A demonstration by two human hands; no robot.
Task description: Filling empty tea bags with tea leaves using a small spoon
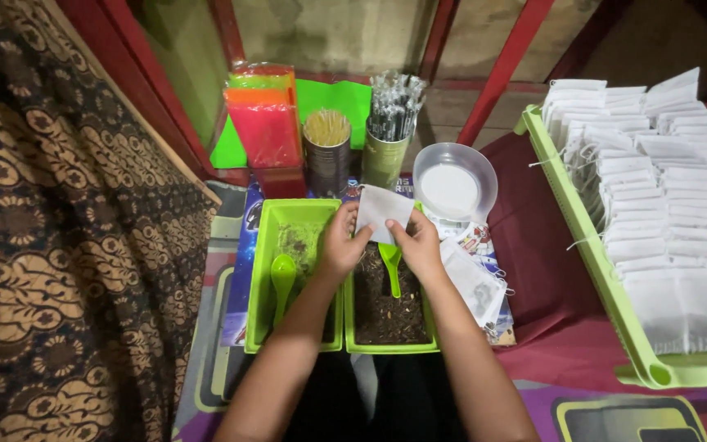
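My left hand (339, 244) and my right hand (417, 242) together hold a small white paper pouch (381, 210) above two green trays. The right green tray (390, 347) contains dark loose material and a green spoon (390, 263) standing in it. In the left green tray (263, 270) there is a thinner layer of dark material and another green spoon (281, 277). Several white pouches with strings (475, 282) lie just right of my right hand.
A large green tray (576, 221) at the right is stacked with several white pouches (668, 188). Behind the small trays stand a clear plastic bowl (454, 187), a tin of yellow sticks (326, 151), a tin of wrapped sticks (390, 131) and coloured bags (263, 123). Patterned cloth (51, 245) hangs at left.
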